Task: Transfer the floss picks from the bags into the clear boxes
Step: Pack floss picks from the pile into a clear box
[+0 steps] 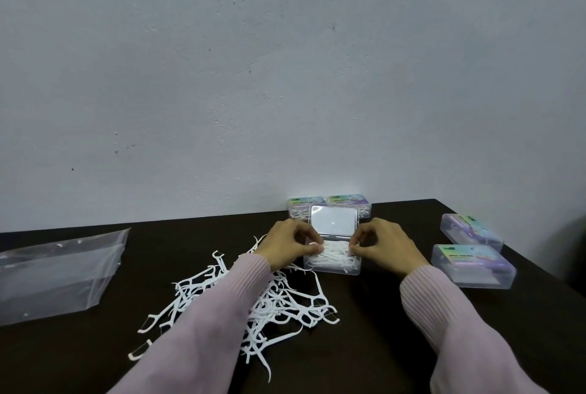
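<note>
The open clear box (332, 262) sat at the table's far middle, long axis left-right, lid raised toward the wall. The left hand (287, 243) and right hand (385, 244) each pinched floss picks (329, 254) lying mostly left-right inside it. More loose picks (279, 301) sprawled nearer, left of the box.

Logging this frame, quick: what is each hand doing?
Left hand: pinching floss picks in the open box.
Right hand: pinching the same picks.

No readable text. Colourful labels on the closed clear boxes (473, 264) carry print, but it's too small and blurred to make out.
</note>
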`<state>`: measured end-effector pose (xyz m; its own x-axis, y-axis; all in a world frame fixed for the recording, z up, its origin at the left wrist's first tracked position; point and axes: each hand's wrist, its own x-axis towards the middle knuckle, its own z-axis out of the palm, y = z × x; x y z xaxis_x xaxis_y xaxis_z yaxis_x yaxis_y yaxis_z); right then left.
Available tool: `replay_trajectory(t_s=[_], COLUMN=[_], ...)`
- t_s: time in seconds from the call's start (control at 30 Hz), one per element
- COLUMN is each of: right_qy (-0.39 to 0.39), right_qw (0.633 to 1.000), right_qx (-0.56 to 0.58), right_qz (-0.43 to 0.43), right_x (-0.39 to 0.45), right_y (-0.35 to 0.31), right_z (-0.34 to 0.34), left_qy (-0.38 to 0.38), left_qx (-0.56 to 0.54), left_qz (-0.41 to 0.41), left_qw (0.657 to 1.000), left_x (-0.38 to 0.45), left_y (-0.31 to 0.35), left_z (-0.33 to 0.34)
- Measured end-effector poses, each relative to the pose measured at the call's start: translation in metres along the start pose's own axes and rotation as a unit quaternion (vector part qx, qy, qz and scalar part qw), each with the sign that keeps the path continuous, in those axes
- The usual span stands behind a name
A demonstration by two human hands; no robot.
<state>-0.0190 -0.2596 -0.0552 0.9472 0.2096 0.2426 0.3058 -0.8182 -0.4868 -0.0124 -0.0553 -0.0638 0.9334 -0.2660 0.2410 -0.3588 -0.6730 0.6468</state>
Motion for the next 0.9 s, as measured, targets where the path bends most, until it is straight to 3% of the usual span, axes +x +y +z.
replay_trajectory(t_s=[0.2,0.63,0.9], right_qy=[-0.002,-0.057,-0.035], right_qw=[0.999,0.996,0.996], right_qx=[0.028,-0.043,-0.067], right_qz=[-0.045,-0.052,-0.057], right_x=[-0.002,-0.008,-0.008], right_y=[-0.006,-0.016,-0.017], right_z=[-0.002,0.000,0.001], left_qy=[0.018,0.016,0.001], left_qx=[0.000,0.004,0.013], left_qz=[0.007,0.013,0.017], left_qw=[1.000,1.000,1.000], left_x=[-0.002,-0.003,-0.006], left_y=[0.000,0.001,0.009], left_z=[0.001,0.003,0.003])
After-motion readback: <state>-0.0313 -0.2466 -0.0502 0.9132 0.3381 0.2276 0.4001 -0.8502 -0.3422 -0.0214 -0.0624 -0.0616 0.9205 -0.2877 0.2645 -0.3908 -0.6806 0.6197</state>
